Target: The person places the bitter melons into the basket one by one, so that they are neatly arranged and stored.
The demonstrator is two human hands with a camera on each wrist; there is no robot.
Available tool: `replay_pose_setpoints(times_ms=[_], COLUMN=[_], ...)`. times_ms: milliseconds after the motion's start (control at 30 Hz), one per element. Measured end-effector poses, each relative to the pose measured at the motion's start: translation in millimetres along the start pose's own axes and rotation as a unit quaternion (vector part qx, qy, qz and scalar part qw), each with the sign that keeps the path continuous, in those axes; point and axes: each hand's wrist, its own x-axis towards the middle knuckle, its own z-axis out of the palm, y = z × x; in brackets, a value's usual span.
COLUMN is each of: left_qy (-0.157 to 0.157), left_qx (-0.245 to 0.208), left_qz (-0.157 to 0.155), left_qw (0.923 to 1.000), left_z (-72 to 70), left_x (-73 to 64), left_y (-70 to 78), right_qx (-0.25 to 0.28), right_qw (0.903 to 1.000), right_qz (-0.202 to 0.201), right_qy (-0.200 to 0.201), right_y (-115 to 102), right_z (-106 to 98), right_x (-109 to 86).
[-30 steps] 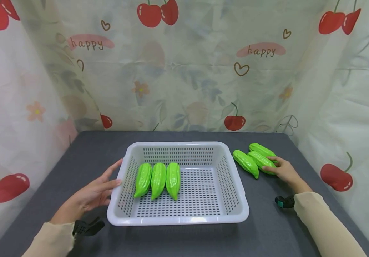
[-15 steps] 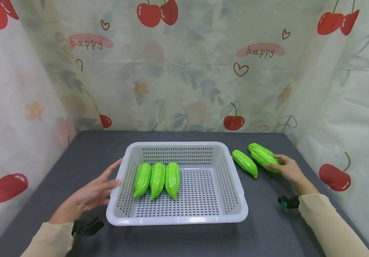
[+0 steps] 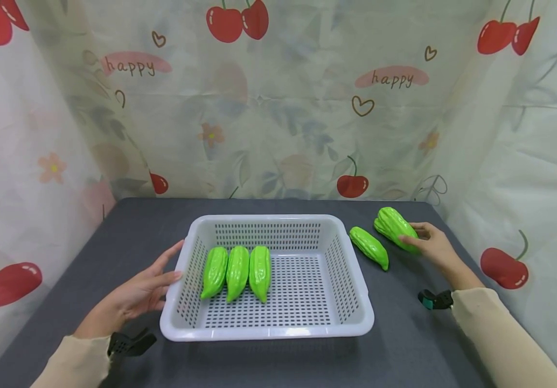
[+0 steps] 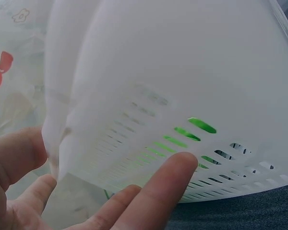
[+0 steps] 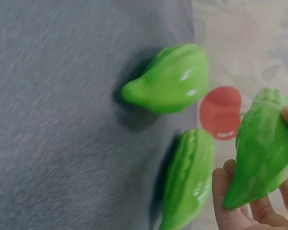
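A green bitter melon point(image 5: 266, 148) is in my right hand point(image 3: 435, 247), which holds it between thumb and fingers, its narrow tip hanging down in the right wrist view. Behind it in the head view, partly hidden, shows a second bitter melon point(image 5: 168, 79); a third bitter melon point(image 3: 369, 248) lies near the basket's right wall. Fairly straight fingers of my left hand point(image 3: 135, 293) touch the outer left rim and wall of a white perforated basket point(image 3: 269, 331). Inside, towards its left, three bitter melons point(image 3: 237, 274) lie side by side.
A dark table point(image 3: 269, 364) carries everything. Patterned curtains point(image 3: 278, 118) with cherries enclose it at the back and both sides. Black straps point(image 3: 132, 343) circle both wrists. Room shows to the right of the basket's bitter melons.
My right hand has drawn one bitter melon to the right against another, then raised it slightly away from the viewer. The left hand and basket have stayed put.
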Motion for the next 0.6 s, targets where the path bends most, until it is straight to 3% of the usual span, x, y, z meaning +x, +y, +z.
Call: replay_pose_setpoints(times_ms=[600], left_qy=[0.002], left_qx=[-0.004], left_qz=[-0.001], left_qw=[1.0000], left_z=[-0.9], left_x=[1.4], left_y=[0.2], right_qx=[0.021], right_qw=[0.9983], right_qz=[-0.043], right_qy=[-0.033], right_y=[-69], right_z=[2], right_x=[-11.9])
